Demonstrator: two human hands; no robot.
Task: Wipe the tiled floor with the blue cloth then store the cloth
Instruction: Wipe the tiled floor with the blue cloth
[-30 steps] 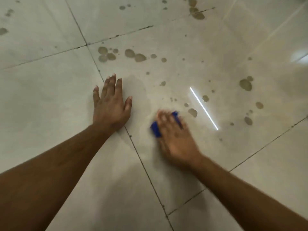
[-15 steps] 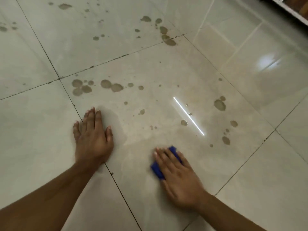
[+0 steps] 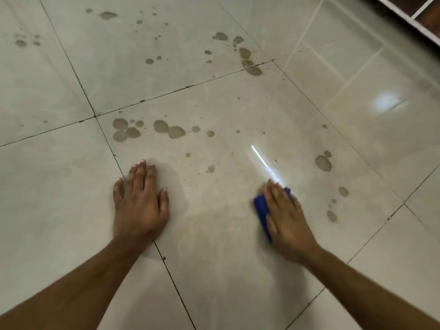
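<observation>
The blue cloth [image 3: 261,207] — likely soft, light and limp, best pressed under a flat palm — lies on the tiled floor [image 3: 226,270] beneath the right hand [image 3: 287,210], fingers straight, while the left hand [image 3: 140,203] rests flat — brown spots [image 3: 323,163] nearby.

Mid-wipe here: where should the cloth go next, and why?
Probably slide the right hand, pressing the blue cloth, toward the brown spots to its far right. They sit closest and are unwiped, while the left hand braces flat on the tiled floor.
</observation>
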